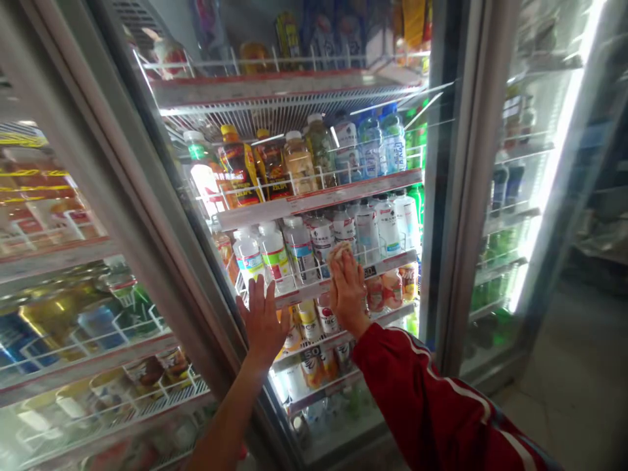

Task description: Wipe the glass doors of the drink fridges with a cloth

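In front of me is the glass door [314, 154] of a lit drinks fridge. My right hand [349, 297], in a red sleeve with white stripes, presses a crumpled light cloth [342, 252] toward the glass. The fingers lie over the cloth, hiding part of it. To the left, my left hand [265, 320] is held up with its fingers spread, near the door's left frame. It holds nothing; whether the palm touches the glass I cannot tell. Behind the hands, clear bottles [300, 248] with white caps stand in a row on a shelf.
More shelves carry bottles and cans, such as blue-capped bottles [371, 147] and dark yellow-capped bottles [239, 167]. At left is another fridge section with cans [53, 311]. A metal door frame [466, 196] and a further glass door [520, 190] stand at right, beside the floor [564, 392].
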Motion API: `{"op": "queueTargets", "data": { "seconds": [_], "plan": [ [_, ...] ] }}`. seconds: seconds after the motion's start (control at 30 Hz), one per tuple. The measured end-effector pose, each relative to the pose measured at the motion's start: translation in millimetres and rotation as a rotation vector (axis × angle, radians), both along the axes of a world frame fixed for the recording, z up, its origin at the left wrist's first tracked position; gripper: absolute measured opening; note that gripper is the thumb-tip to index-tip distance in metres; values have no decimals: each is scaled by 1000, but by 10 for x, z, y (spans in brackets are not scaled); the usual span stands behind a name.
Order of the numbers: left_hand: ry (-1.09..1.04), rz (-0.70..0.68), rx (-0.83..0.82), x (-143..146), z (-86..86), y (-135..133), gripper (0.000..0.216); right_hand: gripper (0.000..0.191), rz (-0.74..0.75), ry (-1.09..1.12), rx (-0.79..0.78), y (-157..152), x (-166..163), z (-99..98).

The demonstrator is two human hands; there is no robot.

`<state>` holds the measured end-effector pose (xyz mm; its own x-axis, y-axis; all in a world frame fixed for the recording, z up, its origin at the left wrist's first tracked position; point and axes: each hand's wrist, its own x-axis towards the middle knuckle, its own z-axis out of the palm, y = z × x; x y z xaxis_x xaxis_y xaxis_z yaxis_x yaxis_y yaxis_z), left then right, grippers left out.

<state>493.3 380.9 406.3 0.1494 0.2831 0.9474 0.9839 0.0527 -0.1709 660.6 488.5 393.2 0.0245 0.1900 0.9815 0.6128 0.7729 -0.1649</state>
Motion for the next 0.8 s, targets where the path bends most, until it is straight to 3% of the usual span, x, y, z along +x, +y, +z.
{"op": "queueTargets", "data": {
  "seconds": [0.27,0.43,0.6,0.7,0.8],
  "plan": [
    [-46,-3,21,-74,66,-85,72,39,132,-251,129,-458,-572,63],
    [-78,6,17,-148,51,-89,71,38,150,-265,149,-403,-499,142],
    [-158,-3,8,-183,72,-125,71,45,81,-70,58,-186,-290,333],
    [-186,-7,11,-190,94,-168,71,47,86,-54,51,-214,-378,380],
    [-192,-13,14,-211,93,-198,70,40,131,-175,146,-385,-611,305]
  ]
}}
